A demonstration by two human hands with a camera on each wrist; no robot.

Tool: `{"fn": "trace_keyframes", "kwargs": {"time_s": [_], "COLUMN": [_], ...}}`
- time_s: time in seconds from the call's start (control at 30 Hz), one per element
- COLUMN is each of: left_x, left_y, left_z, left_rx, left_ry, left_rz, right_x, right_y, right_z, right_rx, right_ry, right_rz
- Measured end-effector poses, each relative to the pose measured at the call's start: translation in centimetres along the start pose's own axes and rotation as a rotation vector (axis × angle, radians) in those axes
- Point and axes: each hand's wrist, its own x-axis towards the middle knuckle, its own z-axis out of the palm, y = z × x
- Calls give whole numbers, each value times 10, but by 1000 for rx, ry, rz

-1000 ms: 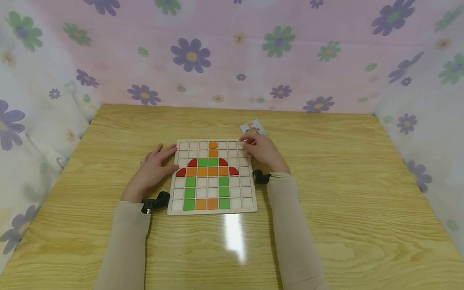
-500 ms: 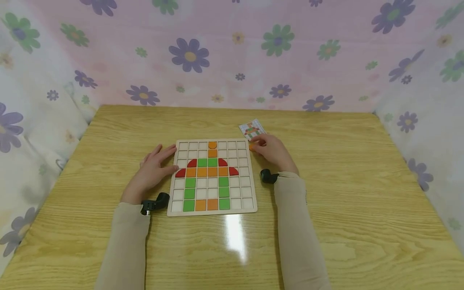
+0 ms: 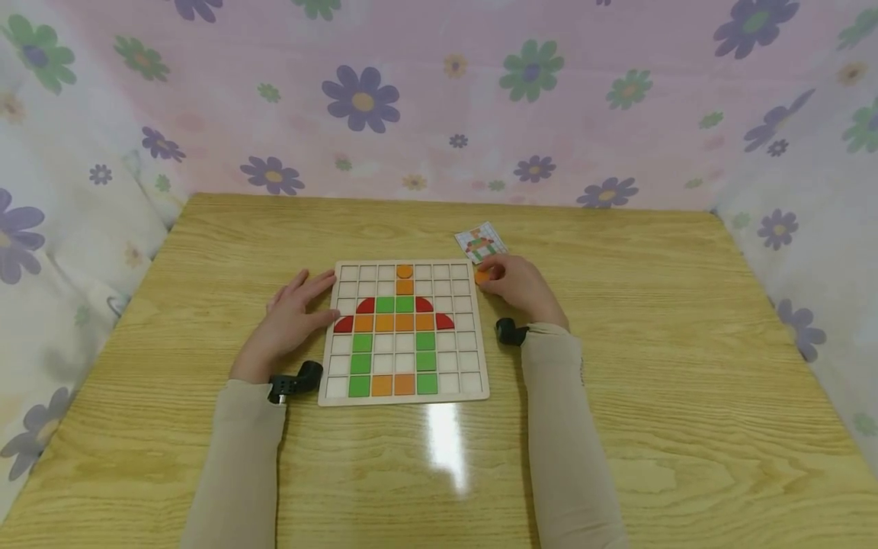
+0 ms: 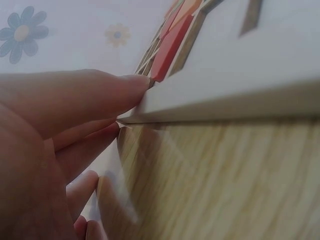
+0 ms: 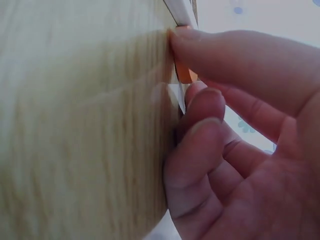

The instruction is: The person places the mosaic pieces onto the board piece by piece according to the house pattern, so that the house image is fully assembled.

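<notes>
A square wooden pattern board (image 3: 466, 385) with a grid of recesses lies flat, bearing green, orange and red pieces. Along its left edge rests my left hand (image 3: 288, 324), fingers extended; in the left wrist view its thumb (image 4: 115, 92) touches the rim beside a red piece (image 4: 170, 50). Just off the board's upper right corner, my right hand (image 3: 517, 286) pinches an orange piece (image 3: 482, 277) between thumb and fingers, low over the table. The right wrist view shows that orange piece (image 5: 185, 72) partly hidden behind the thumb (image 5: 220, 52).
A small pattern card (image 3: 482, 242) with a similar coloured figure lies behind the right hand. The wooden table (image 3: 686, 343) reaches back to a flowered cloth (image 3: 439, 99). Black wrist cameras, left (image 3: 296, 383) and right (image 3: 511, 332), sit close to the board's sides.
My right hand has moved right, from over the board's upper right corner to beside it, and an orange piece now shows in its fingers. The left hand stays put.
</notes>
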Motion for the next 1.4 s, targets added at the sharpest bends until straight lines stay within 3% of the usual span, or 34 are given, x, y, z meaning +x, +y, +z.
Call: {"fn": "trace_keyframes", "kwargs": {"time_s": [0.47,0.7,1.0,1.4], "left_x": [3,2,-1,-1], "left_y": [-4,-3,-3,0], "left_z": [2,0,-1,1], "left_rx": [-22,-20,-21,-26], "left_ry": [8,16,8,5], "left_rz": [-9,-12,-9,-3], "right_x": [3,7,11,11], "right_y": [1,0,-10,-22], "right_z": [-5,-5,5,15], "right_rx": [47,52,122,92], "right_ry": [-31,-2,-6,9], "right_rz": [-23,-2,1,-73]}}
